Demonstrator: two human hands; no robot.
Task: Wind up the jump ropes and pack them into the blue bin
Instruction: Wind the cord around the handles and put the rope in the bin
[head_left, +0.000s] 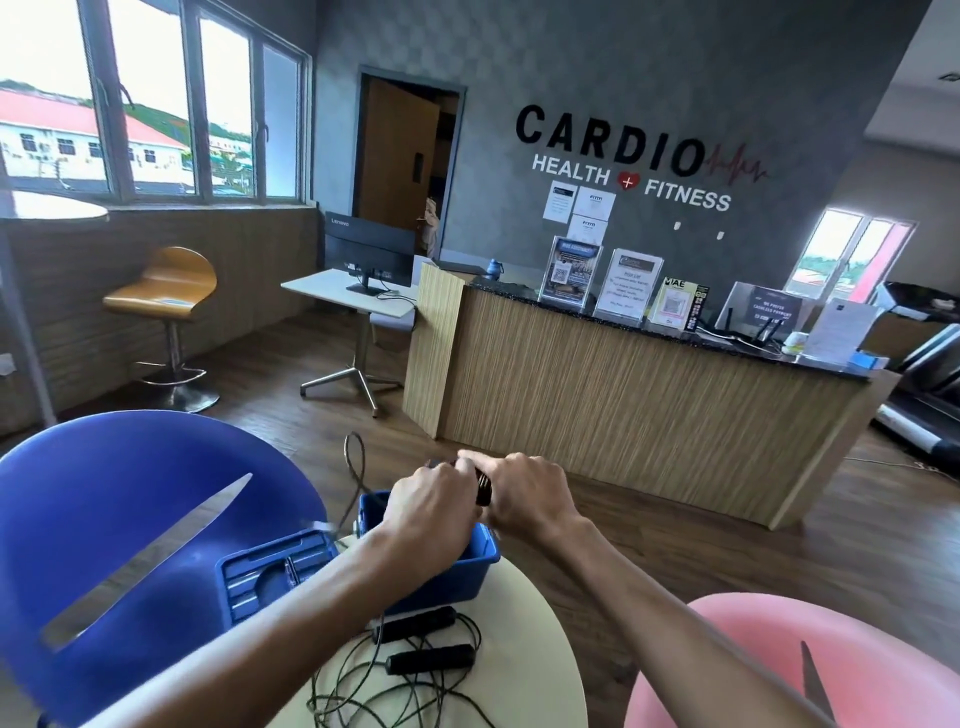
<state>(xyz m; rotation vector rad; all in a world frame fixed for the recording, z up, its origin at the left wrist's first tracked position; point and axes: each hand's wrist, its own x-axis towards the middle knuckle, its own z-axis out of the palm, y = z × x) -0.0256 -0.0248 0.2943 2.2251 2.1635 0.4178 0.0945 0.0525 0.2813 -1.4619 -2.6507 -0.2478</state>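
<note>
Above the blue bin (457, 569), my left hand (434, 504) and my right hand (524, 493) both grip one jump rope's black handles (483, 488), held close together. Its thin cord (356, 467) loops out to the left and trails down past the bin. A second jump rope lies on the cream round table (540, 670): two black handles (431, 657) side by side, with its dark cord (395, 701) in a loose tangle in front of them. The inside of the bin is hidden by my hands.
The bin's blue lid (270, 574) lies just left of the bin. A blue chair (130, 519) stands left of the table and a pink chair (769, 660) to the right. A wooden reception counter (623, 405) stands beyond, across open wooden floor.
</note>
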